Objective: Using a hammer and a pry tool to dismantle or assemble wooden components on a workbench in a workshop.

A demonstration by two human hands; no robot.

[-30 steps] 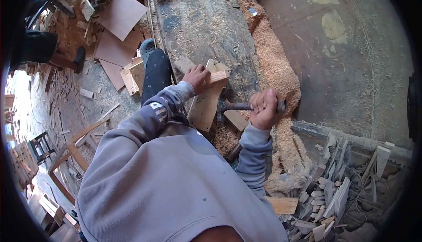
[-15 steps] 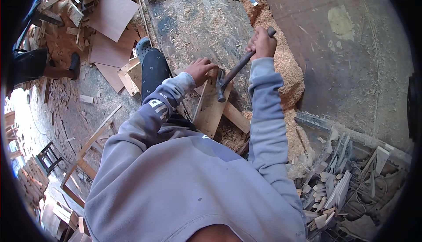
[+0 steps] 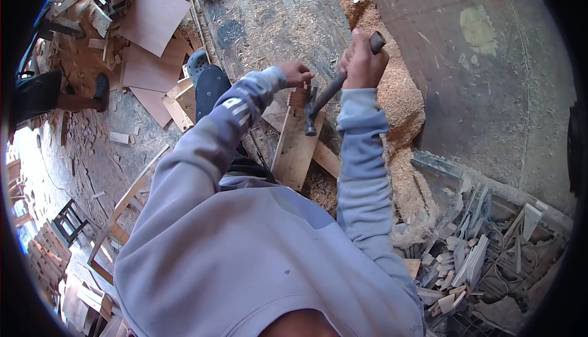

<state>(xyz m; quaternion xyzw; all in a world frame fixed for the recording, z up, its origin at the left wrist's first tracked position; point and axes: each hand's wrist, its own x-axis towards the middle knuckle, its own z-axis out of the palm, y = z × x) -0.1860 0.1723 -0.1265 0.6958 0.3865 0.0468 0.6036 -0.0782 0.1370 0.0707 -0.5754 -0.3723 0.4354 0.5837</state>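
Observation:
My right hand [image 3: 364, 61] is wrapped round the handle of a hammer [image 3: 331, 90], near its butt end. The hammer's dark metal head lies over the far end of a pale wooden board [image 3: 295, 153]. A small reddish wood block [image 3: 297, 97] sits at that far end, beside the hammer head. Just beyond the block is my left hand [image 3: 295, 73], its thumb and fingers pinched together close to the tip of the hammer head. Whatever is between those fingertips, if anything, is too small to make out.
Another piece of wood [image 3: 326, 158] runs crosswise by the board. Sawdust [image 3: 401, 107] is heaped along the right. Brown plywood sheets [image 3: 154, 18] lie at far left, near another person's leg [image 3: 79, 102]. Wood offcuts [image 3: 471, 263] are piled at lower right.
My left hand has moved away from me and slightly right, off the block, which now shows. My right hand and the hammer have shifted only slightly.

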